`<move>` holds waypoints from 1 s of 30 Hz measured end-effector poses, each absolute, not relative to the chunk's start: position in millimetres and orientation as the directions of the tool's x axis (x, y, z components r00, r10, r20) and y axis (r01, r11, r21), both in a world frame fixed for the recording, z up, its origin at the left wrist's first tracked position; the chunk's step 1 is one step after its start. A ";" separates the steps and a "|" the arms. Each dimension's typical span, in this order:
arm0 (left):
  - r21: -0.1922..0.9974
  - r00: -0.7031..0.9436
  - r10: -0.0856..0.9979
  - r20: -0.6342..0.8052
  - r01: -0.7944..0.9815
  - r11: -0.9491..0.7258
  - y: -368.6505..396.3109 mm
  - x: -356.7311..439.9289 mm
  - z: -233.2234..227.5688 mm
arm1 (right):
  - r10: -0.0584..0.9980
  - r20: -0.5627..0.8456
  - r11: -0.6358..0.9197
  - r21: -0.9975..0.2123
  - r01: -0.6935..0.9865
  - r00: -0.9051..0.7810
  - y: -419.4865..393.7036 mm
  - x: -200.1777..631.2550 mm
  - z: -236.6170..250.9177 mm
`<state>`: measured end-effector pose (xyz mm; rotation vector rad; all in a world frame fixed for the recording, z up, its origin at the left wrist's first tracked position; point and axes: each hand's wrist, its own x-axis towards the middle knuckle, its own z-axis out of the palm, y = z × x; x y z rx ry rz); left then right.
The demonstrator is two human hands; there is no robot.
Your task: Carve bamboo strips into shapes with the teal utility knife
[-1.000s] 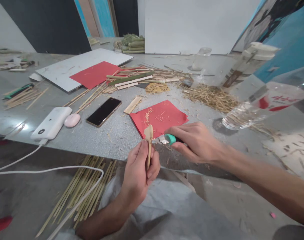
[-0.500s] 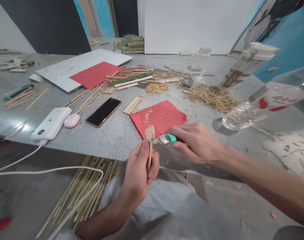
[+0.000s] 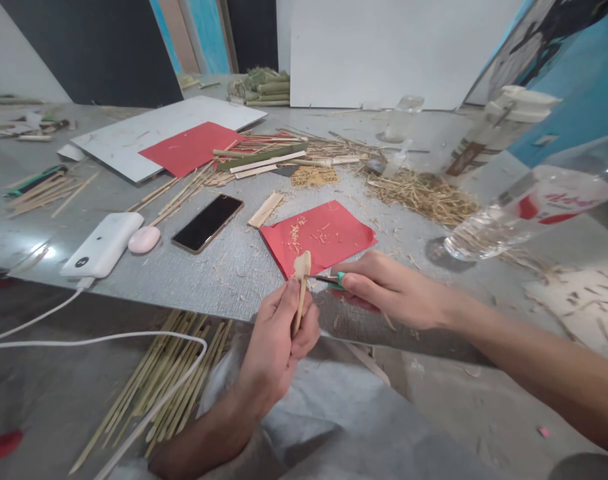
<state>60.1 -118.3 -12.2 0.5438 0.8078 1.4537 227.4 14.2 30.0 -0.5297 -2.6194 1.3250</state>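
Observation:
Near the table's front edge, my left hand (image 3: 284, 330) is closed around the thin lower part of a small pale carved wooden piece (image 3: 302, 265), its broader rounded top standing up above my thumb. My right hand (image 3: 384, 288) grips a utility knife (image 3: 338, 280) with a green handle end. The blade points left and reaches the wooden piece just below its wide top. Beyond my hands lies a sheet of red paper (image 3: 334, 230) with curled wood shavings scattered on it. A flat wood offcut (image 3: 265, 210) rests at its upper left.
A phone (image 3: 207, 223), a pink round case (image 3: 144, 240) and a white power bank (image 3: 103, 245) with its cable lie left. A clear bottle (image 3: 524, 207) leans at right beside a straw pile (image 3: 424, 193). Wooden sticks (image 3: 264, 160) cover the back; bamboo strips (image 3: 159, 387) lie below.
The knife has turned so its blade now shows edge-on, and its tip has come against the wooden piece. My left hand has stayed almost in place.

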 end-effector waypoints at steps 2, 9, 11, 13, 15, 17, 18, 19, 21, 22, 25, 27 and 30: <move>0.730 -0.030 0.990 -0.137 -0.679 0.080 -118.3 59.4 -12.9 | 0.362 -0.137 0.362 -0.891 0.274 -0.922 14.7 229.8 31.2; 0.619 0.070 0.992 -0.102 -0.776 0.118 -118.4 56.6 -8.8 | 0.347 -0.106 0.268 -0.941 0.207 -0.932 16.7 235.4 31.1; 0.611 0.066 0.992 -0.107 -0.783 0.118 -118.2 56.1 -7.9 | 0.360 -0.028 0.365 -0.916 0.168 -0.933 17.0 233.5 31.1; 0.617 0.053 0.992 -0.111 -0.779 0.111 -118.0 56.0 -7.9 | 0.348 0.065 0.503 -0.855 0.128 -0.935 17.2 230.7 31.3; 0.629 0.041 0.993 -0.109 -0.771 0.101 -117.8 56.0 -8.6 | 0.323 0.140 0.629 -0.771 0.102 -0.936 17.4 228.1 31.1; 0.641 0.032 0.993 -0.115 -0.761 0.098 -117.6 56.0 -9.5 | 0.310 0.166 0.692 -0.714 0.103 -0.936 17.4 226.6 30.4; 0.645 0.028 0.993 -0.117 -0.758 0.097 -117.5 56.0 -9.8 | 0.311 0.166 0.704 -0.701 0.109 -0.936 17.4 226.3 29.8; 0.649 0.023 0.992 -0.120 -0.755 0.096 -117.4 56.0 -10.1 | 0.314 0.164 0.711 -0.693 0.117 -0.935 17.2 226.2 29.2; 0.656 0.016 0.992 -0.124 -0.748 0.094 -117.3 56.1 -10.6 | 0.319 0.165 0.721 -0.681 0.126 -0.933 16.9 226.2 27.9; 0.662 0.012 0.992 -0.125 -0.743 0.092 -117.3 56.2 -10.8 | 0.318 0.172 0.728 -0.674 0.124 -0.932 16.7 226.1 27.3; 0.692 0.000 0.992 -0.126 -0.717 0.088 -117.4 56.8 -11.4 | 0.301 0.197 0.745 -0.659 0.101 -0.933 16.2 225.3 26.1; 0.707 -0.010 0.993 -0.121 -0.702 0.079 -117.4 57.1 -11.8 | 0.293 0.202 0.749 -0.656 0.093 -0.935 15.9 224.6 25.7; 0.711 -0.009 0.994 -0.113 -0.699 0.075 -117.3 56.9 -11.7 | 0.306 0.199 0.758 -0.643 0.111 -0.931 15.5 223.9 25.6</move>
